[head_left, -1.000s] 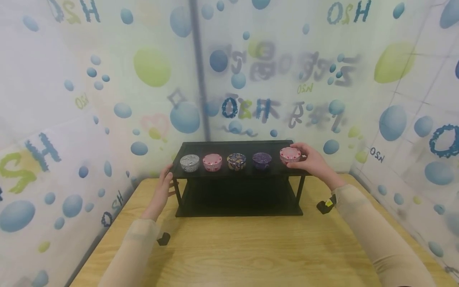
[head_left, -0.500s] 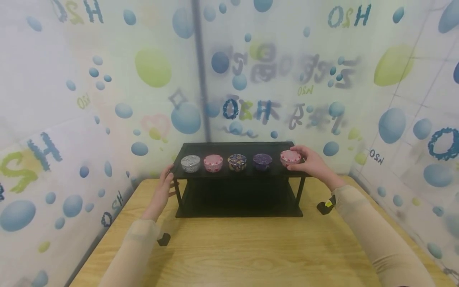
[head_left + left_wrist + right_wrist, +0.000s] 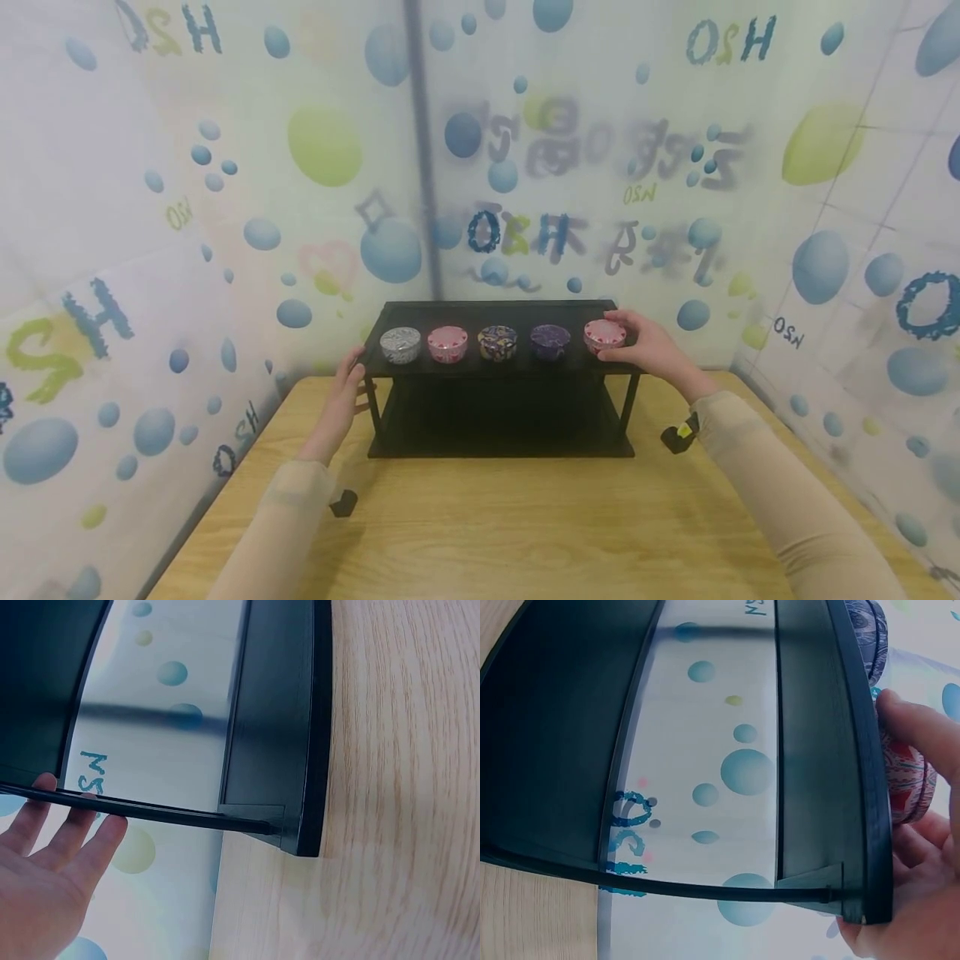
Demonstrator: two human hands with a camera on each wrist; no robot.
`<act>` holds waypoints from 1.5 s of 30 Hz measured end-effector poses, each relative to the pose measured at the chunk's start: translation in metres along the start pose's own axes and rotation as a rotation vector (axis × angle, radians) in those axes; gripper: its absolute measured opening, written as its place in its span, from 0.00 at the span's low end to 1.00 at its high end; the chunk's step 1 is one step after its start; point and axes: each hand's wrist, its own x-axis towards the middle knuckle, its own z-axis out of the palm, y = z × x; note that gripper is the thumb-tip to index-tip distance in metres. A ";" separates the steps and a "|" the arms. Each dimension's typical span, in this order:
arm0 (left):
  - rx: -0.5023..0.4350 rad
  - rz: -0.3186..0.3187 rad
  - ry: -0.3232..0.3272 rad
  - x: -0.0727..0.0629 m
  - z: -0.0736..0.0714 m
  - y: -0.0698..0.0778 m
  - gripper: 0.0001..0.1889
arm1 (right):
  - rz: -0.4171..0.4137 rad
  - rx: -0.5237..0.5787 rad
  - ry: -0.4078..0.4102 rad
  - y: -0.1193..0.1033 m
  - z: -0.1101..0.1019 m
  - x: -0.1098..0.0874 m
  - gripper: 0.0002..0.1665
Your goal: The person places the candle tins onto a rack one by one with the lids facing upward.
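Note:
My right hand point(image 3: 651, 348) pinches a round pink-and-red patterned tin point(image 3: 600, 335) between thumb and fingers at the right end of the black two-tier shelf point(image 3: 501, 375). In the right wrist view that tin point(image 3: 906, 780) sits right at the upper board. The left hand point(image 3: 342, 398) is at the shelf's left end, its extended fingers point(image 3: 96, 847) touching the slim side post. Along the top board stand a silver tin point(image 3: 401, 345), another pink tin point(image 3: 447, 344), a dark gold-patterned tin point(image 3: 497, 342) and a purple tin point(image 3: 550, 342).
The shelf stands on a light wooden table point(image 3: 495, 525), near its back edge. Behind and at both sides hangs a pale curtain point(image 3: 600, 192) with blue and green dots and lettering. Black wrist cameras point(image 3: 343, 503) sit below the sleeves.
The right hand has brought its pink tin slightly down and left, toward the purple one. The left hand stays at the shelf's end. The head view has tilted up a little.

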 end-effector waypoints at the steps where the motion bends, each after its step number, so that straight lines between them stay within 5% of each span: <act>1: 0.001 0.000 0.003 0.002 -0.001 -0.004 0.30 | -0.003 -0.008 -0.002 0.000 0.000 0.000 0.47; 6: 0.024 0.015 0.021 0.009 -0.003 -0.018 0.30 | -0.026 -0.035 -0.019 -0.001 -0.002 0.001 0.45; 15: 0.034 0.010 0.023 0.009 -0.004 -0.022 0.31 | -0.021 -0.078 -0.045 0.000 -0.001 0.001 0.44; 29: 0.027 0.007 -0.018 -0.005 0.004 0.010 0.31 | -0.013 -0.063 -0.034 0.002 0.000 -0.001 0.42; 36: 0.017 -0.010 0.002 0.001 -0.002 -0.009 0.30 | -0.012 -0.061 -0.044 0.001 0.003 -0.002 0.44; 40: 0.089 0.016 0.020 0.003 -0.006 -0.020 0.30 | -0.015 -0.037 -0.044 0.002 0.002 -0.002 0.45; 45: 0.255 0.086 0.012 0.004 -0.011 -0.015 0.32 | -0.015 0.011 -0.020 0.001 -0.006 -0.003 0.49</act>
